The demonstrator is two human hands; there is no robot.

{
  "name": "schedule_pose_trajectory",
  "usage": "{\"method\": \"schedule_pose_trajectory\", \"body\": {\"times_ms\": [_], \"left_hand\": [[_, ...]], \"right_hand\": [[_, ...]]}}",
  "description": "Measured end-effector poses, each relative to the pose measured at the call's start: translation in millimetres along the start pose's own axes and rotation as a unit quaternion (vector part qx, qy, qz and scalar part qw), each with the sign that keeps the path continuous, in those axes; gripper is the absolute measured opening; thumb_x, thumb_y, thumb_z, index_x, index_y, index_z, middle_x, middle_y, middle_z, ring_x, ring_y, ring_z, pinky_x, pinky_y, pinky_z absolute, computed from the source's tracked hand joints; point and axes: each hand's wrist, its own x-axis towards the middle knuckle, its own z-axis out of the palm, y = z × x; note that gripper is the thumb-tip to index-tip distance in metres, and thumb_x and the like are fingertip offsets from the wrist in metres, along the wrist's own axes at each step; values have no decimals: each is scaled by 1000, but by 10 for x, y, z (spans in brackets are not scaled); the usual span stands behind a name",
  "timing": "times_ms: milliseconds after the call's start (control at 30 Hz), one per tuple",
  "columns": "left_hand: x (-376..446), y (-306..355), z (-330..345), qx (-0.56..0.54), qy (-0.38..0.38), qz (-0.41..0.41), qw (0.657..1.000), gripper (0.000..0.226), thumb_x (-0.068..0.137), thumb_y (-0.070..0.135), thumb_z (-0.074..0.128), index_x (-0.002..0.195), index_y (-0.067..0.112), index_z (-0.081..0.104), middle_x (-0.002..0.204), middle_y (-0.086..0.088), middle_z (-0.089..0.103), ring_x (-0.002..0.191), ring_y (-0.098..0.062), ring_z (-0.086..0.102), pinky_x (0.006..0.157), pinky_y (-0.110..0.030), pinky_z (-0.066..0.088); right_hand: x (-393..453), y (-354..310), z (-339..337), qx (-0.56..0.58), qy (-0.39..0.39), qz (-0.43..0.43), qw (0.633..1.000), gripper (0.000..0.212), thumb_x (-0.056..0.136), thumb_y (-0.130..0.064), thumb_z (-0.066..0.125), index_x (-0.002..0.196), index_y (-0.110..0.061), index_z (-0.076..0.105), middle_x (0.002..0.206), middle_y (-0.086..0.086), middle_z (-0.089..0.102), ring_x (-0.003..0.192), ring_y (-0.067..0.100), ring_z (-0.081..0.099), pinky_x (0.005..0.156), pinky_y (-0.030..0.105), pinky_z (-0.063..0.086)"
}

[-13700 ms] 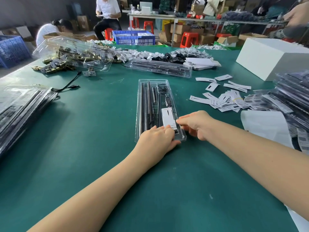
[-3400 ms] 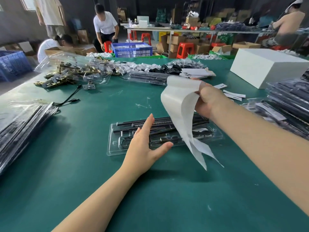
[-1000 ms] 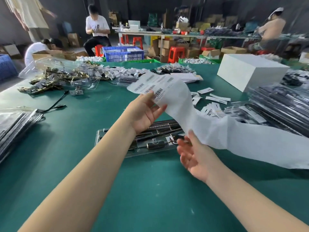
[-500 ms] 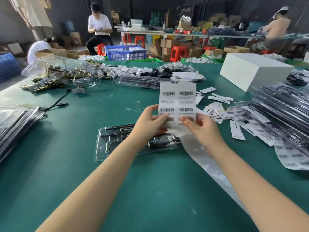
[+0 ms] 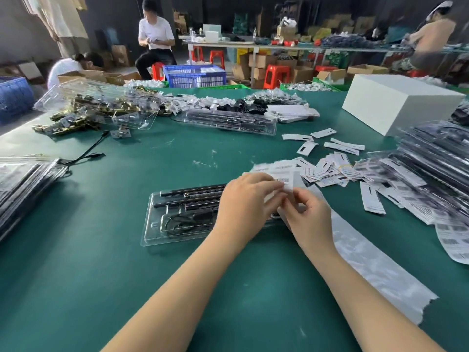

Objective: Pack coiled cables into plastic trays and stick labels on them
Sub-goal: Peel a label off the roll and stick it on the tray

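Note:
A clear plastic tray (image 5: 154, 219) with black rods and a coiled cable lies crosswise on the green table in front of me. Above its right end both hands work on a barcode label sheet (image 5: 286, 174). My left hand (image 5: 247, 201) grips the sheet from the left. My right hand (image 5: 308, 215) pinches at the sheet's lower edge with thumb and forefinger. The sheet's long white backing strip (image 5: 375, 265) trails across the table to the lower right. The tray's right end is hidden behind my hands.
Stacks of packed trays sit at the right (image 5: 436, 158) and left (image 5: 22, 181) edges. Loose white labels (image 5: 330, 168) litter the middle right. A white box (image 5: 396, 102) stands at back right; another tray (image 5: 231, 123), clear lids and brass parts (image 5: 96, 110) lie behind. People work in the background.
The label sheet has dropped from upright in front of me to low over the tray's right end. Both hands came closer together on its lower edge. The view is tilted lower.

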Motion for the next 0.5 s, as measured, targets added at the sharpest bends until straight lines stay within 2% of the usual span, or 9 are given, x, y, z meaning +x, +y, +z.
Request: {"method": "schedule_pose_trajectory", "body": {"times_ms": [100, 167, 233, 367, 500], "left_hand": [[-45, 57, 27, -40, 16, -39, 998, 13, 86, 32, 70, 96, 27, 76, 95, 10, 72, 87, -14, 65, 69, -31, 52], [-56, 56, 10, -18, 34, -37, 999, 11, 83, 32, 72, 93, 29, 76, 87, 9, 73, 79, -14, 66, 63, -25, 50], [-40, 53, -17, 15, 49, -2, 999, 4, 81, 31, 74, 83, 29, 77, 75, 7, 72, 66, -16, 65, 55, -23, 47], [-17, 33, -49, 55, 43, 57, 996, 12, 82, 33, 66, 76, 29, 76, 64, 5, 69, 57, -20, 63, 52, -24, 45], [-6, -5, -70, 20, -39, -9, 999, 14, 91, 37, 62, 90, 32, 75, 85, 10, 73, 80, -16, 66, 65, -29, 49]], "right_hand": [[11, 3, -18, -44, -8, -23, 999, 23, 87, -10, 67, 77, -31, 64, 67, -10, 64, 65, 12, 58, 62, 27, 47], [6, -32, -29, -83, -19, -61, 994, 8, 83, -7, 69, 80, -13, 67, 71, 0, 64, 72, 26, 59, 72, 47, 49], [7, -57, -41, -127, -18, -108, 986, 8, 79, -3, 72, 77, -7, 65, 68, -5, 57, 69, 24, 53, 72, 57, 46], [1, -103, -60, -173, -6, -156, 972, 12, 77, -12, 71, 70, -12, 62, 65, -17, 44, 65, 16, 46, 68, 53, 46], [-18, -122, -60, -197, 4, -163, 967, 17, 77, -14, 75, 68, -11, 61, 64, -15, 43, 65, 14, 45, 69, 51, 44]]}}
